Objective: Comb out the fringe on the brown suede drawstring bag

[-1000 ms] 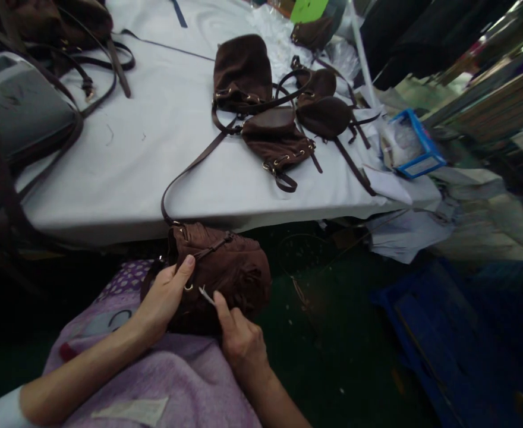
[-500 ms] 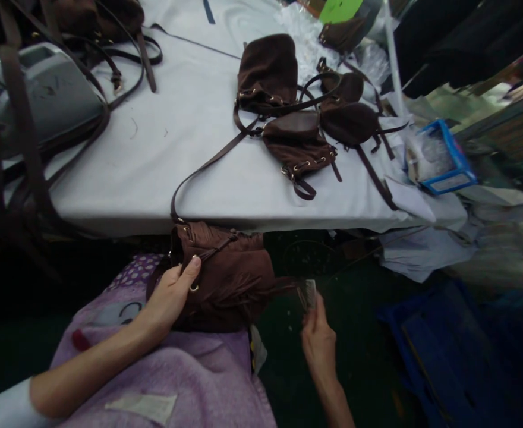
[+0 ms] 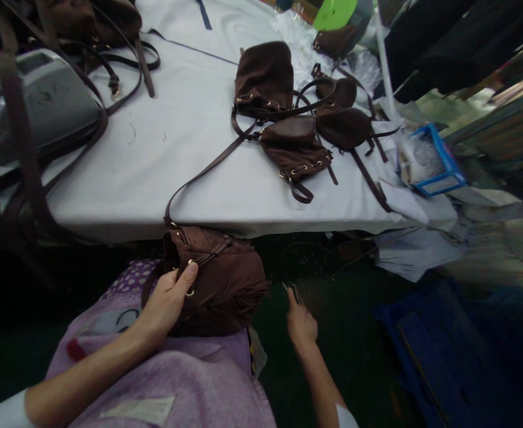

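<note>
On my lap, over a purple apron (image 3: 199, 380), lies a brown fringed drawstring handbag (image 3: 230, 279). My left hand (image 3: 170, 294) grips it near its gold ring, thumb on top and the other fingers hidden. A strap (image 3: 203, 172) runs from the bag up onto the table. To the right of the fringe, apart from it, my right hand (image 3: 302, 321) is closed around a small pale comb (image 3: 298, 295), seen nearly edge-on and blurred.
Several brown bags (image 3: 295, 148) with straps rest on the white-covered table (image 3: 154, 178). At the left stands a grey machine (image 3: 52, 98) behind hanging straps. A blue bin (image 3: 442, 163) with plastic sits at the right, above a blue crate (image 3: 440, 345).
The comb was at the ends of the stretched-out fringe; now it is free of it, lower and slightly left. The fringe has dropped back against the bag. My left hand keeps its grip.
</note>
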Demonstrator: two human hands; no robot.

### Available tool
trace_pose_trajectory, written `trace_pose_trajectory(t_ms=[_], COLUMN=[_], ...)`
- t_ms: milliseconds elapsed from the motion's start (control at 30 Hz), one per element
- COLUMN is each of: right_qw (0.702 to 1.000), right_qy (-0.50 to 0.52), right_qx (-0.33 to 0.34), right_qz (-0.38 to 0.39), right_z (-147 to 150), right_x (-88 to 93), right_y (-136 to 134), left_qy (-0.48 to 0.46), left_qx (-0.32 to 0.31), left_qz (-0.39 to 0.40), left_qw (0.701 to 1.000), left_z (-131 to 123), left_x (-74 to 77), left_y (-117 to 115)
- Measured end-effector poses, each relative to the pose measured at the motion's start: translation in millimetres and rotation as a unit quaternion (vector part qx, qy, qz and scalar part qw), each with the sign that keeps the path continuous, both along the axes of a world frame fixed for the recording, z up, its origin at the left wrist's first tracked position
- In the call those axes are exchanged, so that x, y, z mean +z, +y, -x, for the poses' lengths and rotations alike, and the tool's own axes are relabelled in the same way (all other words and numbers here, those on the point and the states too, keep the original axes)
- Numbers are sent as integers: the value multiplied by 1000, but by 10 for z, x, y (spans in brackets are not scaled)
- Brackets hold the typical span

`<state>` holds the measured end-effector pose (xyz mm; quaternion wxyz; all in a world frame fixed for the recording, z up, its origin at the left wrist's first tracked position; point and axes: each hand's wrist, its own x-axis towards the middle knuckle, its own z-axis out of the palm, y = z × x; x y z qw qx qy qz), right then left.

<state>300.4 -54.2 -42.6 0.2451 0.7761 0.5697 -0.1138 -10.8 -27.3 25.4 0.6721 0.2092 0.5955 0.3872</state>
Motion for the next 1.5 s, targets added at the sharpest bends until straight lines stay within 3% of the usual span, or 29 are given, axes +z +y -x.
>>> trace_pose_trajectory(t_ms=[67,133,233,300,367,467,567,667,733,800,867,933,1000,1100,1167,1233,1300,1367,1433,1500], right_qw=[1000,991,926,892,909,963,988,999,999,973,891,811,775,791,809,817,820,823,824,820], right_qy=[17,91,240,270,219,89,11,-19,39,186,364,488,550,551,530,514,503,493,481,467], right_qx=[-17,-4,140,265,291,210,131,50,-2,-101,-219,-258,-216,-109,-63,-37,-16,9,38,64], right_qz=[-13,-103,-257,-248,-203,-144,-76,-7,-21,-93,-161,-196,-224,-245,-245,-257,-271,-282,-297,-323], right_z=[-174,-68,472,842,1040,936,521,46,-172,-234,-136,58,271,539,676,781,859,915,947,952], right_x=[109,233,333,315,240,87,-22,-38,-15,15,59,129,230,404,497,555,581,589,593,602], right_y=[-79,-214,-409,-454,-407,-239,-125,-162,-209,-193,-70,146,390,644,696,684,651,617,585,552], left_qy=[-4,-11,-22,-16,2,15,14,33,41,43,46,49,50,33,-28,-124,-200,-218,-196,-166], left_qx=[-7,-9,5,-1,-20,-40,-33,-36,-73,-121,-171,-230,-294,-319,-283,-203,-108,-49,-49,-74], left_qz=[4,4,-3,-7,-11,-13,-19,-28,-37,-58,-101,-156,-197,-199,-155,-79,16,93,128,102], left_qw=[1000,1000,1000,1000,1000,999,999,998,996,990,979,959,934,926,946,968,974,970,971,978], left_z=[0,-33,-102,-119,-98,-32,22,73,102,109,88,62,64,152,239,310,342,341,323,312], left_x=[3,0,-13,-33,-62,-102,-83,-5,52,103,150,201,256,320,324,292,237,186,175,230], left_y=[14,33,55,49,24,-25,-44,-41,-44,-51,-57,-59,-62,-73,-72,-40,43,168,294,372])
